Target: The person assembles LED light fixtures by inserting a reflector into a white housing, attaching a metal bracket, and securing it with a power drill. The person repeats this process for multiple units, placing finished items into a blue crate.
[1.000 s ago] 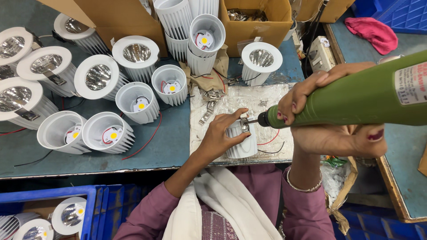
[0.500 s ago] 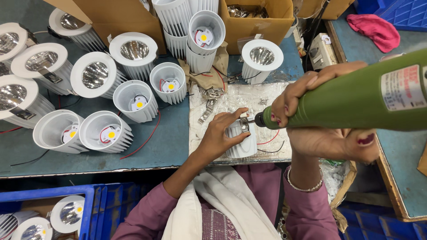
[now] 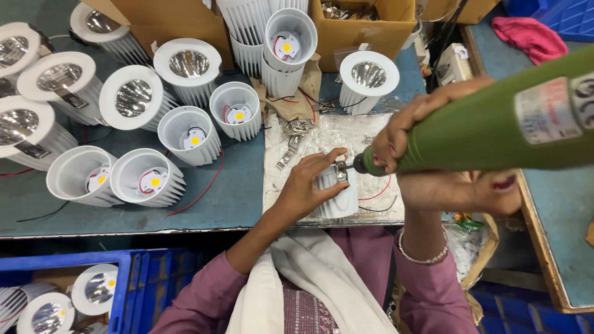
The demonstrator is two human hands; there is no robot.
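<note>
Purple sleeves and a pale scarf fill the near edge, and both forearms reach up from them onto the tabletop. The left hand has its grip clenched over the top of a white ribbed lamp housing, which stands on a crinkled plastic sheet at the near edge of the tabletop; the fingers cover much of the housing's near side, and the small metal clip pinched at its rim is hard to make out. The right hand is wrapped around a green electric screwdriver, with more fingers closed over its nose. The tool's long axis runs nearly level, tilted slightly, with the tip pointing left into the clip; its rear end is cut off by the right edge. Loose metal clips lie on the sheet just beyond. Farther left, open housings with yellow LED chips and finished downlights stand in a cluster. Cardboard boxes sit at the far edge, their contents mostly hidden. A blue crate below holds more downlights, partly cut off.
</note>
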